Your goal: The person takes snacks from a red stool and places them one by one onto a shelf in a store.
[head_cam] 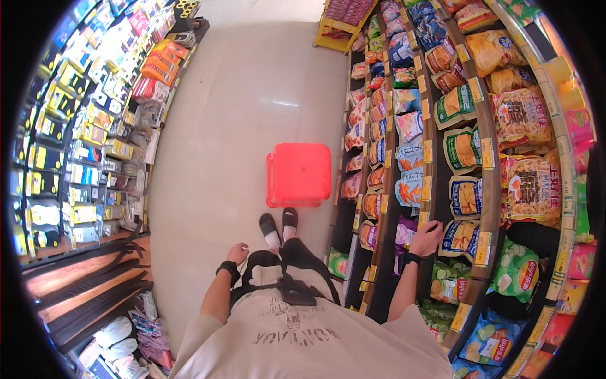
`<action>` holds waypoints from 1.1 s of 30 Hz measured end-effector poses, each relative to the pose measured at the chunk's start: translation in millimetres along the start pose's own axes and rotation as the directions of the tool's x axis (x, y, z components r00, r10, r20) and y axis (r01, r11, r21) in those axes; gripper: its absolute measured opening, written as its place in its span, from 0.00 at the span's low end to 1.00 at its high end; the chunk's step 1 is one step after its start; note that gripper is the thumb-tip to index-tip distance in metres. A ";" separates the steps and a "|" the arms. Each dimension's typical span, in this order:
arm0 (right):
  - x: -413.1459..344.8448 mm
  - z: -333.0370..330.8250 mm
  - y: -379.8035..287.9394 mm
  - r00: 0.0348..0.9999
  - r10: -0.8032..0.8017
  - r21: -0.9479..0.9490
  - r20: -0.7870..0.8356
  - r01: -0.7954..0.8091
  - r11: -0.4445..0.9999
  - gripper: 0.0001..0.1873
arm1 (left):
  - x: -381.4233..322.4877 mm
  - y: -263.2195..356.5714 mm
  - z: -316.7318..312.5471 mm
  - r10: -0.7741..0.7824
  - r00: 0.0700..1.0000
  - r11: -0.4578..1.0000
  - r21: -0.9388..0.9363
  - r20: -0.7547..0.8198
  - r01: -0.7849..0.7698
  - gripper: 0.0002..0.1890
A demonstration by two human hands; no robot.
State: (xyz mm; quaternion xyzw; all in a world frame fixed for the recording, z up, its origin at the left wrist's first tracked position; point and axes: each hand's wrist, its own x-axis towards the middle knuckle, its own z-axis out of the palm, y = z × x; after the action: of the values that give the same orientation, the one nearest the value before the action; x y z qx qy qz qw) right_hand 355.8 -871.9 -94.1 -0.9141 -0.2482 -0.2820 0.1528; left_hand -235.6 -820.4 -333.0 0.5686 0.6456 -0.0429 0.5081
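My left hand (237, 253) hangs beside my thigh, fingers loosely bent, with nothing visible in it. A dark band circles that wrist. To the right, my right hand (426, 239) is at the edge of a snack shelf (427, 161), its fingers curled by the price-tag strip. Whether it grips anything is hidden. Just left of it stands a purple snack packet (404, 232). On the shelf level to its right is a blue-and-cream snack pouch (458, 238), with a green Lay's chip bag (450, 282) below the hand in the picture.
A red plastic stool (303, 174) stands on the tiled floor (227, 118) just ahead of my feet. Boxed and hanging goods fill a rack (156, 137) on the left. Farther up the aisle is a yellow display stand (338, 38). Large snack bags (530, 189) line the right shelves.
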 end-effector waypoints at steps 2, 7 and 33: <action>-0.3 2.0 0.1 1.000 -0.005 0.014 0.003 0.005 1.000 0.16 | -3.4 8.4 7.9 -0.018 0.999 1.000 -0.016 0.036 0.018 0.17; -1.4 1.0 5.5 0.998 -0.047 0.061 0.042 0.045 0.997 0.14 | -13.1 37.7 22.2 0.027 0.994 0.998 0.052 0.110 -0.033 0.18; 2.8 -8.7 2.6 0.980 -0.159 -0.117 0.120 0.173 0.978 0.19 | -32.4 101.5 16.9 0.275 0.960 0.961 -0.001 0.050 -0.275 0.16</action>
State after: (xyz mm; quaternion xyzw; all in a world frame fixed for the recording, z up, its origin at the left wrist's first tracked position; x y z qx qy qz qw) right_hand 355.4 -876.7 -85.9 -0.9121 -0.3135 -0.2581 0.0562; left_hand -151.6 -817.9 -265.2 0.6532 0.5472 0.0118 0.5232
